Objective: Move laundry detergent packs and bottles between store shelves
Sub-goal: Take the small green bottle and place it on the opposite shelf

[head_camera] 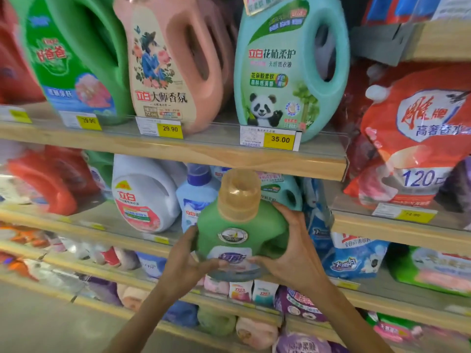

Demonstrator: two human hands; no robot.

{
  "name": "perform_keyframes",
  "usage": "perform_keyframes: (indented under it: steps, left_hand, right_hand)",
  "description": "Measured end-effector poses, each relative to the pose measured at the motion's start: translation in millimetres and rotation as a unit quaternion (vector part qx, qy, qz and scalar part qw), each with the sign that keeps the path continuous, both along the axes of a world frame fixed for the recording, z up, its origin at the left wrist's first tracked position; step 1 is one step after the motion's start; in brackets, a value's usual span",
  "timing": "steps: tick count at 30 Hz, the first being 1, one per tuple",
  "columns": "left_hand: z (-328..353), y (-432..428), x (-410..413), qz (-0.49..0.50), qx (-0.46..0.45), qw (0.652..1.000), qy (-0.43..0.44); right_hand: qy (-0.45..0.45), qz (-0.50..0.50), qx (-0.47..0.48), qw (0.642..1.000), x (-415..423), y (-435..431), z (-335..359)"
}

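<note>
Before the shelves [178, 151]: green bottle [242, 225] held aloft.
Left hand [188, 261]: clamped at its 8 o'clock.
Right hand [293, 250]: clamped at 4 o'clock.

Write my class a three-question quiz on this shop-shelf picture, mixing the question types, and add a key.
1. True or false: the left hand and the right hand both hold the green bottle.
2. Which price is on the tag below the panda bottle? A 29.90, B 35.00, C 12.00
3. Fill in: the held bottle's cap is ___ in colour.
Key: 1 true; 2 B; 3 yellow
</note>
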State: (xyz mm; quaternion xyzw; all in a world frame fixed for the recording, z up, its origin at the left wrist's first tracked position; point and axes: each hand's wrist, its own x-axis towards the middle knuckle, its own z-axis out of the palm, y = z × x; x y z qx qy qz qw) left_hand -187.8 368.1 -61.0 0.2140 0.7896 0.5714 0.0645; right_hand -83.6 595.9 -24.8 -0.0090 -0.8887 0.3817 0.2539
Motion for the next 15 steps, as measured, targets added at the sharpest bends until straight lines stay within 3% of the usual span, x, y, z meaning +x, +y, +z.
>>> perform_keyframes:
  steps: [8,15]
  left_hand:
    - [-25.8,-73.8,92.2,0.122,0.092,0.981,-0.117]
    - [-38.5,-137.6,144.1,0.222,0.121,0.952,-0.172]
  right_hand:
    - [-0.134,0.153,-0.179,0.963,-1.0,-66.6,-7.3]
    - [-0.21,0.178,-0.222,0.935,6.3,-144.7,-32.0]
